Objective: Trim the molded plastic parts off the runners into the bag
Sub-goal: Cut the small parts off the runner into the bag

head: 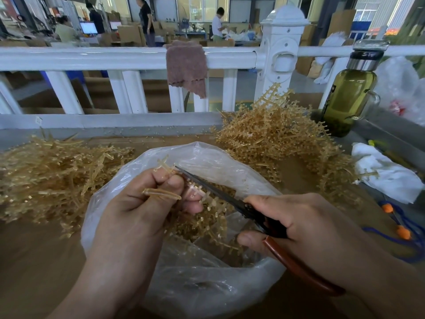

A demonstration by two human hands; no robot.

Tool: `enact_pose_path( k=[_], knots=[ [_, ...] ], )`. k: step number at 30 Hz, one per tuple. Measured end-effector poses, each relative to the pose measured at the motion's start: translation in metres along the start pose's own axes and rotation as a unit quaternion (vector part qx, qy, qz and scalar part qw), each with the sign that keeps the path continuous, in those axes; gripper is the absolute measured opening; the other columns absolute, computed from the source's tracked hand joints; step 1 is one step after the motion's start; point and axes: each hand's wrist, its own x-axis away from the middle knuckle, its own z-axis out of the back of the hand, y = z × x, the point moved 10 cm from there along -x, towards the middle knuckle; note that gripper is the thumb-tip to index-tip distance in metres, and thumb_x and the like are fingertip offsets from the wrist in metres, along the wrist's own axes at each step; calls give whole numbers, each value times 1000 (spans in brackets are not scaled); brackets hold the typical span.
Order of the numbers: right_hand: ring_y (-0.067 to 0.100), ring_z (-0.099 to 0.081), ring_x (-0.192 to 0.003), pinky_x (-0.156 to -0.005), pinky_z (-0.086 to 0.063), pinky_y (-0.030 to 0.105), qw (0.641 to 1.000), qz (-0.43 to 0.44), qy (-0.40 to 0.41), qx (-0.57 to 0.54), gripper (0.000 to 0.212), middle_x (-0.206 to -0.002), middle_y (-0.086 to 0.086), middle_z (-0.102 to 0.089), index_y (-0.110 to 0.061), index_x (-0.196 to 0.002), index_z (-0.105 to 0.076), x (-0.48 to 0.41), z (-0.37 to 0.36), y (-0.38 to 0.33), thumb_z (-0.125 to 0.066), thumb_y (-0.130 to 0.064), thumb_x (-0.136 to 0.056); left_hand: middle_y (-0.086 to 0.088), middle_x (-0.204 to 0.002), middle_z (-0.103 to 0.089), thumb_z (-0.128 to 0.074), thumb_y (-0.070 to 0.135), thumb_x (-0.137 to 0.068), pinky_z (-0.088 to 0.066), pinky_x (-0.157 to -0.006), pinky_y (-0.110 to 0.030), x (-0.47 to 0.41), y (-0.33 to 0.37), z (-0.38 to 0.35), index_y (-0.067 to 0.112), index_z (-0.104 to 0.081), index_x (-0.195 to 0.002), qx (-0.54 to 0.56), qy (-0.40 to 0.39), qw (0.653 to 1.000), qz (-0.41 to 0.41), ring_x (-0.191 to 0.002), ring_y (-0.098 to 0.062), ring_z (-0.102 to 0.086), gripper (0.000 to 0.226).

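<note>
A: While the left hand [147,203] grips the runner [162,194] over the bag [202,284] at 6 o'clock, how should the cut go?

B: Lay the scissors [213,187], clasped in the right hand [299,226], flush along the spine so the parts [208,210] drop inside. The blade gap is hard to judge, and fingers hide the runner's middle.

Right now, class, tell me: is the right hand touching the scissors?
Touching. The head view shows the right hand curled round the handles of the scissors.
</note>
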Motion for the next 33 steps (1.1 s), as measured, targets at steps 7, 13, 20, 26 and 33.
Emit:
enact_pose_path(
  k=[7,13,20,26,33],
  knots=[
    [4,-63,-75,-64,-48,27,1000,-6,-12,-24,55,-85,-12,-68,-28,-114,-63,0,-6,6,-47,-73,-87,-10,-78,-75,-70,38,-85,-53,-69,-37,0,-3,2,25,-74,-78,-23,3,1000,6,-70,-26,-74,15],
    [5,-62,-73,-63,-47,26,1000,1,-13,-28,53,-81,-12,-66,-31,-115,-63,0,-9,7,-51,-73,-86,-11,-73,-71,-65,51,-84,-56,-61,-27,3,8,0,26,-64,-85,-36,4,999,-23,-64,-25,-70,25],
    [1,-63,-78,-69,-48,22,999,2,3,-32,57,-87,-17,-68,-36,-124,-59,2,-7,5,-50,-75,-84,-8,-76,-73,-70,42,-85,-58,-70,-22,5,14,3,26,-68,-83,-39,25,998,-51,-73,-24,-74,17],
    [0,-62,-79,-75,-47,20,1000,2,22,-13,56,-87,-17,-69,-35,-124,-56,1,-6,5,-49,-74,-85,-2,-83,-73,-74,42,-74,-58,-80,-31,3,4,6,22,-70,-79,0,36,999,-21,-80,-13,-69,21],
    [5,-65,-87,-82,-48,22,999,1,42,7,58,-96,-12,-73,-37,-128,-45,2,-4,5,-46,-76,-85,-3,-76,-72,-76,28,-79,-58,-70,-23,3,5,-1,18,-71,-77,9,27,999,-26,-74,-13,-72,12]
  ],
)
